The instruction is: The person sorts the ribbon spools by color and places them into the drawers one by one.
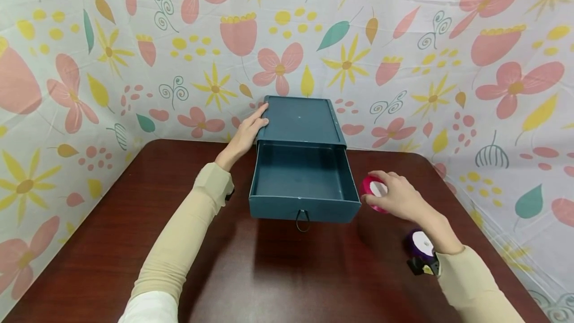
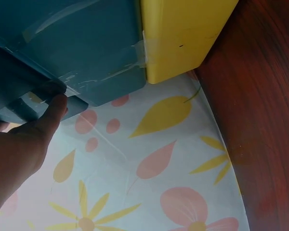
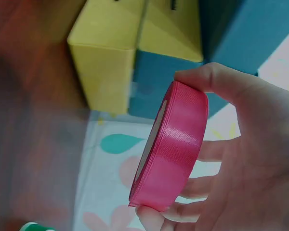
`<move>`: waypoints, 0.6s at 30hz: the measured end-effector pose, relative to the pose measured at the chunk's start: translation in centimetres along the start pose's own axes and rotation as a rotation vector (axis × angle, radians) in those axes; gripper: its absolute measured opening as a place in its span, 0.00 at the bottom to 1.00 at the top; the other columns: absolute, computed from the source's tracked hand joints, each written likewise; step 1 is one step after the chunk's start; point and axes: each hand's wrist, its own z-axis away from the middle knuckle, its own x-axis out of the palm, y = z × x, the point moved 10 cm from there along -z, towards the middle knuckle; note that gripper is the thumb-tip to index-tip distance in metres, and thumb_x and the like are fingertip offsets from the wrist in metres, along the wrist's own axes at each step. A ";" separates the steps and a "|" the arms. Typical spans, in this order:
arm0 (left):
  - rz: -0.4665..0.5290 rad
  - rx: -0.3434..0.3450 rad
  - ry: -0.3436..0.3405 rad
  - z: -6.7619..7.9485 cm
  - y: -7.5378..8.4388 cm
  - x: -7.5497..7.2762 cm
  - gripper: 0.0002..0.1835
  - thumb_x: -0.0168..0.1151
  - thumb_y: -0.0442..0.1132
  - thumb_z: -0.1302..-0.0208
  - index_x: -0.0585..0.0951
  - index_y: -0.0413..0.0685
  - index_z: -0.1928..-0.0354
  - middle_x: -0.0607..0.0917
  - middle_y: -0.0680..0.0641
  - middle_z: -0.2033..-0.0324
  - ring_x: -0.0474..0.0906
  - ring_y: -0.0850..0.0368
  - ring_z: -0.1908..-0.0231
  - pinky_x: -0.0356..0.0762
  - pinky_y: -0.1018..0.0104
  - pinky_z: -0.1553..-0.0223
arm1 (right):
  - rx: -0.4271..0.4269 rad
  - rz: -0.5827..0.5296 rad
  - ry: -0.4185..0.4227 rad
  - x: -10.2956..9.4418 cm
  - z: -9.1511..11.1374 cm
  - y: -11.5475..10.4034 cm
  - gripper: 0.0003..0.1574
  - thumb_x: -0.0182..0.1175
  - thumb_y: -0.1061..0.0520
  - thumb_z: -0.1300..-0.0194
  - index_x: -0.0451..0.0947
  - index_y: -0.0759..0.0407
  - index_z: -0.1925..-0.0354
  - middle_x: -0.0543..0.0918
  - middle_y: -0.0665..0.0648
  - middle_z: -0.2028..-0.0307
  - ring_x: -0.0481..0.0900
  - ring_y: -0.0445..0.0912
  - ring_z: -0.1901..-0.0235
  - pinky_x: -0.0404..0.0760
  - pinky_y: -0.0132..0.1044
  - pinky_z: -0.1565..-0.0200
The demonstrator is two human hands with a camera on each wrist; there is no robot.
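Note:
A dark teal drawer box (image 1: pixel 298 121) stands near the back wall with its top drawer (image 1: pixel 298 171) pulled out. Nothing lies inside that drawer, and a small loop pull hangs at its front. My left hand (image 1: pixel 245 136) rests along the box's left rear edge; in the left wrist view its thumb (image 2: pixel 55 113) presses the teal side. To the right of the drawer, my right hand (image 1: pixel 396 196) holds a roll of pink ribbon (image 3: pixel 176 144) between thumb and fingertips. The roll is tilted, close beside the drawer's right front corner.
A purple ribbon roll (image 1: pixel 421 244) lies on the brown table (image 1: pixel 215 273) under my right wrist. Yellow drawers (image 3: pixel 106 62) show lower in the unit. A green-rimmed roll (image 3: pixel 36 226) peeks in at the bottom of the right wrist view. Flowered cloth (image 1: pixel 287 29) hangs behind the table.

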 end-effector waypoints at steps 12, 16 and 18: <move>-0.018 0.012 0.000 0.0 0.3 0.0 0.32 0.39 0.54 0.27 0.52 0.61 0.24 0.51 0.54 0.24 0.48 0.55 0.24 0.51 0.52 0.27 | -0.055 0.008 0.012 -3.7 -1.3 -2.8 0.46 0.67 0.41 0.44 0.66 0.58 0.34 0.75 0.69 0.45 0.69 0.62 0.49 0.83 0.52 0.62; -0.014 0.015 -0.003 0.0 0.3 0.1 0.32 0.39 0.54 0.27 0.52 0.60 0.23 0.51 0.53 0.24 0.48 0.54 0.25 0.51 0.52 0.27 | -0.076 0.021 0.016 -5.0 -1.7 -3.9 0.45 0.67 0.41 0.44 0.66 0.59 0.34 0.76 0.69 0.47 0.70 0.61 0.51 0.83 0.51 0.63; -0.013 0.012 -0.005 -0.1 0.3 0.1 0.32 0.39 0.54 0.27 0.52 0.61 0.23 0.51 0.53 0.24 0.49 0.54 0.25 0.51 0.52 0.27 | -0.096 0.029 0.021 -5.7 -1.8 -4.6 0.45 0.66 0.41 0.43 0.67 0.59 0.34 0.77 0.68 0.49 0.71 0.59 0.52 0.83 0.49 0.64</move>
